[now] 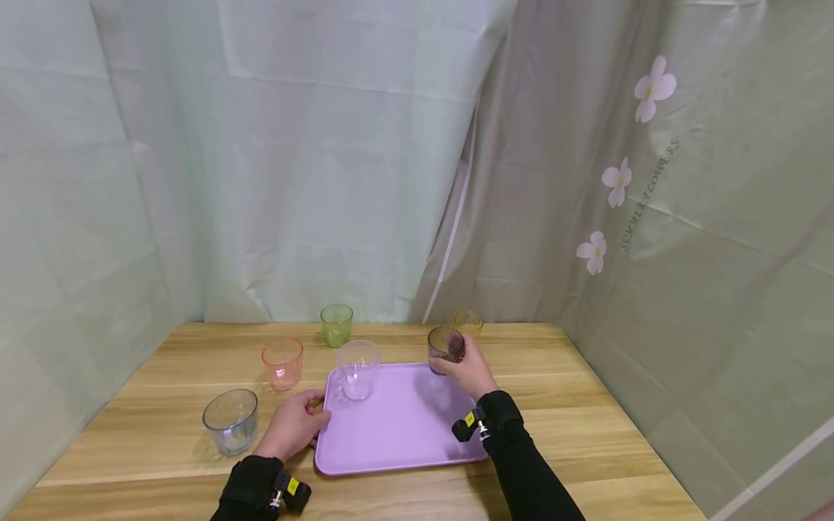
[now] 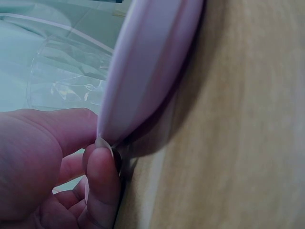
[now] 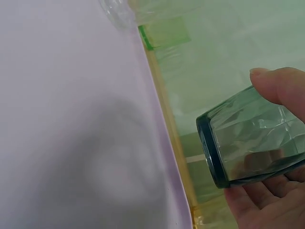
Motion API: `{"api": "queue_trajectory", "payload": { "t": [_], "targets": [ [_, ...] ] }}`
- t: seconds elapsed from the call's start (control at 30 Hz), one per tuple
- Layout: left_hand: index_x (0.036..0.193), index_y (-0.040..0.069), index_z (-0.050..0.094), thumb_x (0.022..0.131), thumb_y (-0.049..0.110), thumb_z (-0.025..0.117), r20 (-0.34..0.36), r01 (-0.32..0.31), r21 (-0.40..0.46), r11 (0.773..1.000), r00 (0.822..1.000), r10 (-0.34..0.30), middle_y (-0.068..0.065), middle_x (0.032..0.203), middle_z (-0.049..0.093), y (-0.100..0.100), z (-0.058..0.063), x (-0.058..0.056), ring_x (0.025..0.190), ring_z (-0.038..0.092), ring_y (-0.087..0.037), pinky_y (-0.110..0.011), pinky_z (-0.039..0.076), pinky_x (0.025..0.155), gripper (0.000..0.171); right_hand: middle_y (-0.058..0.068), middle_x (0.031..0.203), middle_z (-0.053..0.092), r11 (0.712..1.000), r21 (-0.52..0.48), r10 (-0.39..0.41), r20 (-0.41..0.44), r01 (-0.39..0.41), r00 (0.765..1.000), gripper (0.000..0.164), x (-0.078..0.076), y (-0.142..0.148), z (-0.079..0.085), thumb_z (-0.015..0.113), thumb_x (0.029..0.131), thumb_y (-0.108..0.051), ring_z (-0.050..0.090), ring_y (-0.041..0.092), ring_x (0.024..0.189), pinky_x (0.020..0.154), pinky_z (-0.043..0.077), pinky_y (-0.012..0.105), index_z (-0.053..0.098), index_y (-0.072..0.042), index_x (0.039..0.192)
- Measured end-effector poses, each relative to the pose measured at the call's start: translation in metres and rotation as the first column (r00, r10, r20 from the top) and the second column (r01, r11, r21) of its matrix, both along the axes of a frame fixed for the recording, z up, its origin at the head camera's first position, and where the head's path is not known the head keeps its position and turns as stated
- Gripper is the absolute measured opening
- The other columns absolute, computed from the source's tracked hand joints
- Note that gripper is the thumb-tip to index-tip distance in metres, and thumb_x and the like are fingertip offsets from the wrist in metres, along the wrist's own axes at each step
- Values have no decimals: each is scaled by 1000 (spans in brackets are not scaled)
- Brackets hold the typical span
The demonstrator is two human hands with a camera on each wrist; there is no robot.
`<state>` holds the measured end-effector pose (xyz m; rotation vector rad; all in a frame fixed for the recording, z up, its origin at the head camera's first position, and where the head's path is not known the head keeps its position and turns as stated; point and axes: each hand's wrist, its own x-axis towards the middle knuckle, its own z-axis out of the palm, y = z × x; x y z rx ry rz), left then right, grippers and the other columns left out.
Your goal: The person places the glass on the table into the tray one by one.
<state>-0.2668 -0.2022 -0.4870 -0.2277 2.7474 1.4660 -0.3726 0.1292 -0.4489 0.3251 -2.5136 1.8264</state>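
Observation:
My left hand (image 1: 293, 425) pinches the left edge of a purple tray (image 1: 397, 427), thumb on top and fingers under the rim; the left wrist view shows the tray's side (image 2: 147, 67) between them. A dark grey glass (image 1: 446, 346) is in my right hand (image 1: 470, 367), over the tray's far right corner. In the right wrist view this glass (image 3: 257, 138) is gripped between thumb and fingers, its thick base toward the tray, and a shadow falls on the tray surface (image 3: 57, 57). Another glass, clear with a faint purple tint (image 1: 358, 373), stands on the tray's far left corner.
Left of the tray stand a blue-grey glass (image 1: 232, 423) and an orange-pink glass (image 1: 283, 365). Farther back is a green glass (image 1: 337, 327). A yellow glass (image 1: 470, 323) stands behind my right hand, partly hidden. Curtains (image 1: 326, 166) hang around the wooden table (image 1: 573, 434).

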Motion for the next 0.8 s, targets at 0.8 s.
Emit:
{"api": "queue_trajectory", "payload": {
  "t": [0.8],
  "targets": [
    [151, -8, 57, 100, 9, 72, 0, -2, 7, 1000, 1000, 2, -8, 83, 56, 0, -1, 0, 65, 64, -19, -31, 58, 59, 56, 29, 150, 59, 995, 85, 48, -17, -46, 999, 78, 1, -29, -15, 88, 91, -18, 59, 39, 139, 121, 47, 53, 47, 7, 153]
  ]
}}
